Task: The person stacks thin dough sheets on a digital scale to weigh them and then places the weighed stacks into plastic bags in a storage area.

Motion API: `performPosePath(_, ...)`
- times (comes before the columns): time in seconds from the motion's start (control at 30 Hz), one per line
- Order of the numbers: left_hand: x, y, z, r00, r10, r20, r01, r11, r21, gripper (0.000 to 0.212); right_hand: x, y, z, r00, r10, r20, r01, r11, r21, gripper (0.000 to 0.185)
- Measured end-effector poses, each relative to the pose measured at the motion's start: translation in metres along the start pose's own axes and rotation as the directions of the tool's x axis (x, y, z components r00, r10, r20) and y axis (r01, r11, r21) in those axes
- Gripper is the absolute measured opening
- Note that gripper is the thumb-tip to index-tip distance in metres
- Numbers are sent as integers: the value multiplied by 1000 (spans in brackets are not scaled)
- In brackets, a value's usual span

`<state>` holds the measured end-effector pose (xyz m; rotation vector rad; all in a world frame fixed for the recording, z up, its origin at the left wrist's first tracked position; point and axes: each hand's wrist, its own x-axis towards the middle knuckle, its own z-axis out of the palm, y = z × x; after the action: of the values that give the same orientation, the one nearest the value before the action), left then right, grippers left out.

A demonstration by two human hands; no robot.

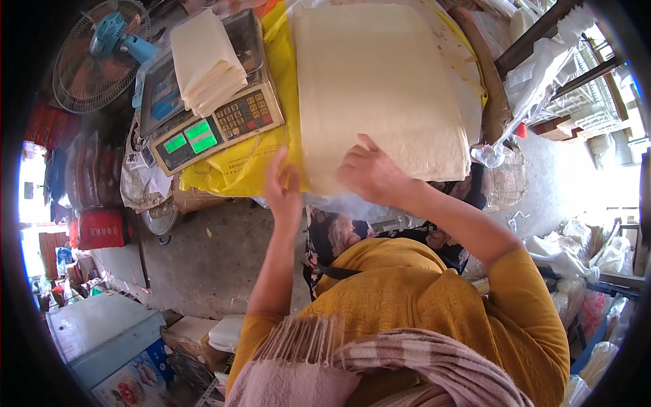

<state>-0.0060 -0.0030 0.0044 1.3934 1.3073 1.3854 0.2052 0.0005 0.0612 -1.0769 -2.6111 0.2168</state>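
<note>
My right hand (374, 170) is over the near left part of a large stack of thin cream-coloured sheets (376, 76). Its index finger points up and the others are curled; blur hides whether they grip a sheet. My left hand (283, 191) is raised just left of the stack's near corner, over the edge of a yellow plastic sheet (224, 173). Its fingers are apart and nothing is in it. To the left, a digital weighing scale (170, 157) with lit green displays bears a folded bundle of similar cream sheets (206, 56).
A standing fan (109, 35) is beyond the scale at far left. Cardboard (491, 86) borders the stack's right side. A white chest freezer (101, 325) stands at lower left. Plastic bags (574, 244) lie at right, and concrete floor (213, 259) shows below the table.
</note>
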Motion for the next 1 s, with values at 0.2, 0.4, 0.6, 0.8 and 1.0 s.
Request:
performPosePath(0.2,-22,-13,9,1000,-31,2,31,986,-166,38,24,-16,23,996,-68,53,80,963,-258,8)
performPosePath(0.4,-23,-24,8,1000,12,-20,-15,986,-166,36,34,-19,30,995,-35,99,55,975,-217,14)
performPosePath(0.6,-23,-16,18,999,-39,5,39,983,-177,32,43,-23,29,997,-14,79,37,954,-299,19)
performPosePath(0.8,-22,-5,22,999,-39,-1,38,992,-122,33,50,-33,34,999,4,49,15,918,-397,17)
performPosePath(1.0,-25,-19,16,1000,-17,-9,14,978,-209,34,54,-31,41,1000,-26,3,25,904,-428,18)
